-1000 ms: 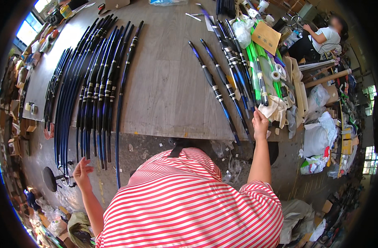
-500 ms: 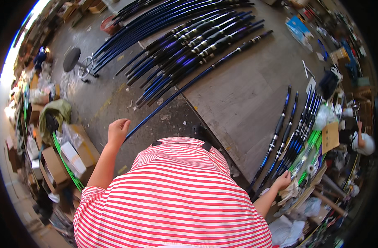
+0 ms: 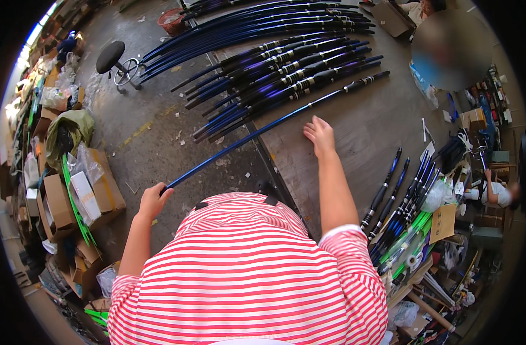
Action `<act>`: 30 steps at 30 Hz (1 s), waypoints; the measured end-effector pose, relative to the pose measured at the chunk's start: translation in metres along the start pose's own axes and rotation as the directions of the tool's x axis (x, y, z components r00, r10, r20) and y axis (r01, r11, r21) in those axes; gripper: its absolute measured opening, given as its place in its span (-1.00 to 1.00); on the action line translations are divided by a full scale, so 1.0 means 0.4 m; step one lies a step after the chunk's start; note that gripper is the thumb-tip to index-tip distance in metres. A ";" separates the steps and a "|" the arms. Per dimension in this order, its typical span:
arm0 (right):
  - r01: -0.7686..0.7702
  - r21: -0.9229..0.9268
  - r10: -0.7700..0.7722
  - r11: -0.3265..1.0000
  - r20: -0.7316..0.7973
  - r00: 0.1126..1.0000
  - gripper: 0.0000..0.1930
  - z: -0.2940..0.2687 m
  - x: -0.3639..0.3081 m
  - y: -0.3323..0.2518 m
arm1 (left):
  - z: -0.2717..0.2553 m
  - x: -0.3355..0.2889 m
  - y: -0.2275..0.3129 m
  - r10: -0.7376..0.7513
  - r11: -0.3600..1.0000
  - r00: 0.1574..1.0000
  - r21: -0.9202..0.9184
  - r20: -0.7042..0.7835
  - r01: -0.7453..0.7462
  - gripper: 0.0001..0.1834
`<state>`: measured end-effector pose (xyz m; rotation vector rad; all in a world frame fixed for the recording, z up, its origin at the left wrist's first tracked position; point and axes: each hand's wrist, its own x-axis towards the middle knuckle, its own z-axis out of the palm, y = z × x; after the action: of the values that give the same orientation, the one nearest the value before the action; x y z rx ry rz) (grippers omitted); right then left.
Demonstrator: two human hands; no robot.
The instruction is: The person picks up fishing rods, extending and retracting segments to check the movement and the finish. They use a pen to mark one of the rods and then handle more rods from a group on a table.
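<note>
My left hand (image 3: 153,200) is closed on the thin near end of a long blue fishing rod (image 3: 263,130). The rod slants up and away to the right, its dark handle lying on the grey tabletop (image 3: 355,126). My right hand (image 3: 320,137) is over the table on the near side of this rod, open, its fingers apart and holding nothing. Beyond the rod lie rows of blue and black fishing rods (image 3: 291,68), their handles to the right. More short dark rods (image 3: 383,187) rest along the table's right side.
A round stool (image 3: 110,56) and a red basket (image 3: 171,22) stand far left. Cardboard boxes (image 3: 57,198) and green rods (image 3: 74,198) crowd the left. Plastic bags and a brown card (image 3: 442,223) clutter the right. One person (image 3: 500,195) is far right; another is top right.
My right hand has swung from the clutter at the right to over the table by the rod. My left hand has dropped slightly left and down, now at the rod's end.
</note>
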<state>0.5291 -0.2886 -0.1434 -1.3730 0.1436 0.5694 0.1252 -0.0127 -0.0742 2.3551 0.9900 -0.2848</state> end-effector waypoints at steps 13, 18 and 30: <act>-0.054 0.705 0.126 0.707 -0.050 0.991 -0.75 0.121 0.032 -0.187 | -0.046 -0.204 0.050 0.536 0.826 0.775 0.396 -0.335 -0.400 -0.86; 0.054 0.696 0.073 0.716 -0.151 0.986 -0.70 0.066 0.009 -0.294 | -0.072 -0.211 0.085 0.617 0.768 0.720 0.441 -0.318 -0.464 -0.84; 0.063 0.842 -0.214 0.537 0.064 0.975 -0.47 -0.041 -0.124 -0.439 | -0.094 -0.191 0.150 0.316 0.946 0.936 0.022 0.154 -0.323 -0.56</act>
<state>0.5714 -0.3340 0.0290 -0.3668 0.1463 0.3780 0.1130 -0.0703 0.0116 2.4497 0.5229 -0.3527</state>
